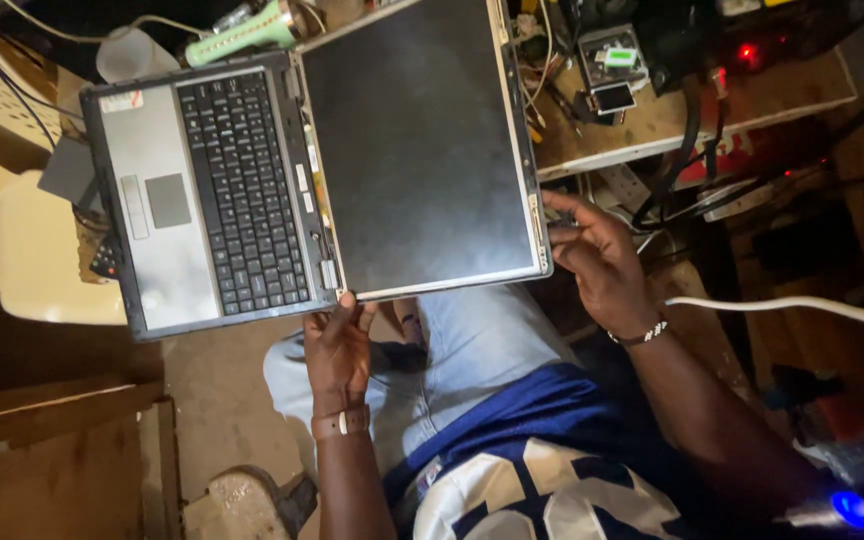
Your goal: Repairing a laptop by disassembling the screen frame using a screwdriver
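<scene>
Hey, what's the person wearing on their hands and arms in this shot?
Both arms are bare, no sleeves or gloves. The left hand has a brown band at the wrist. The right hand has a thin beaded black-and-white bracelet.

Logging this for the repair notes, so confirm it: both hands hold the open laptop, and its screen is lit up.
Not lit: the head view shows the screen dark. The left hand and right hand do hold the open laptop.

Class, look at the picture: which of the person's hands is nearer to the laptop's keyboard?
Left. The left hand grips the laptop's near edge by the hinge, just below the keyboard. The right hand holds the screen's far edge, away from the keys.
</scene>
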